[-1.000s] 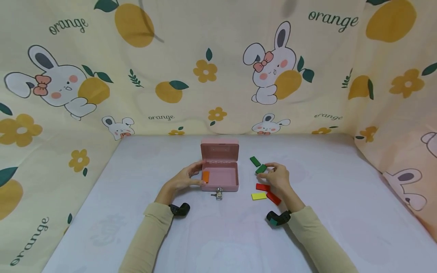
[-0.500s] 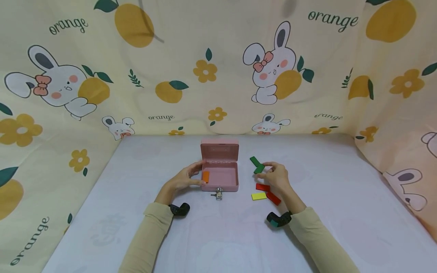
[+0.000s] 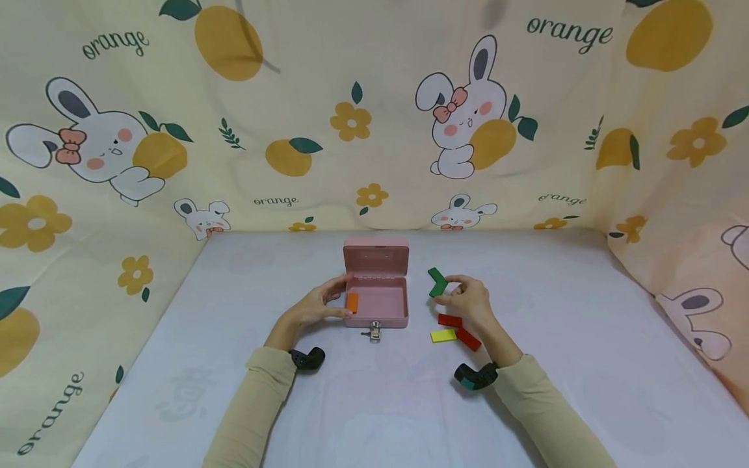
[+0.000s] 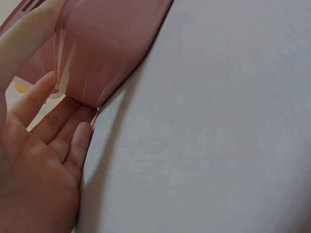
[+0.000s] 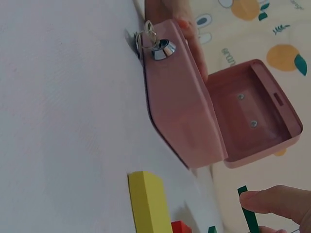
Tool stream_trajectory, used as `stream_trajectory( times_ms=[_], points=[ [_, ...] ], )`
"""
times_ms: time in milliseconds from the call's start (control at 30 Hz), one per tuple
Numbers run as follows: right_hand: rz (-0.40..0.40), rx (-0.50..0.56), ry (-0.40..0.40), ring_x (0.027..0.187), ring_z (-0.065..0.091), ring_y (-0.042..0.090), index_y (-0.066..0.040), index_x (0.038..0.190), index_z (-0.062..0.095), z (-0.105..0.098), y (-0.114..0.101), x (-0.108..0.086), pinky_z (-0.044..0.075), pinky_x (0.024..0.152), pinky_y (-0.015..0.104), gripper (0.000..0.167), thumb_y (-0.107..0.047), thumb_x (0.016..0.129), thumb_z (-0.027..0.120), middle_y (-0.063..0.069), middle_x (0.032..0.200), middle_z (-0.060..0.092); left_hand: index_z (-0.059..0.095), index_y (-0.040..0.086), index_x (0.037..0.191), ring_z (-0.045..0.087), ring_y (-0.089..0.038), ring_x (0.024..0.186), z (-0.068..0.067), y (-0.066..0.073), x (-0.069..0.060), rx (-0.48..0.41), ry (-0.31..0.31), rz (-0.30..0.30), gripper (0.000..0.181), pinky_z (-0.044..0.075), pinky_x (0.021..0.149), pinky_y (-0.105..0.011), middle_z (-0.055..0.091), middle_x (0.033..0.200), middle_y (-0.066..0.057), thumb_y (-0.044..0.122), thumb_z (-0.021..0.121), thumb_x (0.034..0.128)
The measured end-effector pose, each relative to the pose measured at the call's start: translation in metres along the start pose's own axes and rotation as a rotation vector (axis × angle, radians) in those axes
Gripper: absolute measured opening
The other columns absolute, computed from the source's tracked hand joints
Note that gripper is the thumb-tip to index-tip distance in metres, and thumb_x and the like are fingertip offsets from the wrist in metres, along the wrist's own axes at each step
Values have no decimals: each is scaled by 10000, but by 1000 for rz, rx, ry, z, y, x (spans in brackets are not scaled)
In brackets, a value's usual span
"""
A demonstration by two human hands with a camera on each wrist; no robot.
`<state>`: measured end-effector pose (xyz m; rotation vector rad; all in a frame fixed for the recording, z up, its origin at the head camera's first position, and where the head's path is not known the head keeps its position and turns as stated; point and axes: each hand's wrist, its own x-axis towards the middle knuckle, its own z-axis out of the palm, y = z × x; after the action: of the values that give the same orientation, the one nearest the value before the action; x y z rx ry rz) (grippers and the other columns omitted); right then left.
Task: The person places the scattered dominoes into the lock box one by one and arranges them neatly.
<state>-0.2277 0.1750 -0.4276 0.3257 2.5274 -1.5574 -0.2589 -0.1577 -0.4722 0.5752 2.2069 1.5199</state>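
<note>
A pink cash box (image 3: 385, 322) stands on the table with its lid (image 3: 376, 259) raised. Inside it, along the left wall, lies an orange block (image 3: 352, 303). My left hand (image 3: 315, 304) grips the box's left side, the thumb near the front corner and the other fingers around the back, as the left wrist view also shows. Thumb and finger of my right hand (image 3: 471, 301) pinch a green block (image 5: 249, 216) to the right of the box. Another green block (image 3: 433, 271) is just beyond it; whether the two touch I cannot tell.
Keys hang from the lock (image 5: 164, 50) on the box's front. Two red blocks (image 3: 450, 320) and a yellow block (image 3: 443, 336) lie nearer, below my right hand. A patterned cloth (image 3: 328, 78) rises behind the white tabletop (image 3: 374, 403).
My right hand has shifted slightly left with the green block, which has come closer to the box and turned more upright in view. The left hand and the box stay put.
</note>
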Motion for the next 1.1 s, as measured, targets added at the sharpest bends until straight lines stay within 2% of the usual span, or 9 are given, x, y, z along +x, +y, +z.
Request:
stream_trajectory(
  times_ms=[200, 500, 767, 1100],
  points=[
    [-3, 8, -32, 692, 422, 152, -61, 1340, 542, 2, -4, -1, 358, 535, 207, 562, -100, 817, 746, -4, 713, 441, 274, 86, 1516, 201, -349, 1505, 0, 1, 0, -15, 2, 22, 850, 198, 1246, -533, 206, 1626, -124, 137, 762, 821],
    [-61, -69, -42, 674, 421, 150, -56, 1323, 558, 6, -10, -3, 364, 526, 210, 551, -138, 815, 753, 0, 716, 435, 283, 124, 1517, 214, -338, 1503, 3, 3, -2, -39, 20, -28, 888, 203, 1250, -511, 218, 1626, -106, 163, 794, 791],
    [-118, -86, -60, 623, 409, 148, -45, 1317, 565, 11, -15, -5, 342, 516, 213, 541, -128, 815, 752, -12, 664, 420, 284, 127, 1517, 210, -338, 1505, 2, 2, -1, -43, 18, -30, 881, 193, 1253, -511, 207, 1630, -98, 171, 790, 796],
    [-126, -95, -79, 623, 413, 146, -76, 1318, 566, 16, -17, -6, 336, 517, 212, 540, -139, 816, 754, -6, 703, 425, 278, 112, 1518, 204, -335, 1508, 2, 2, -2, -22, 13, 4, 879, 194, 1252, -515, 183, 1637, -93, 166, 784, 802]
  ],
)
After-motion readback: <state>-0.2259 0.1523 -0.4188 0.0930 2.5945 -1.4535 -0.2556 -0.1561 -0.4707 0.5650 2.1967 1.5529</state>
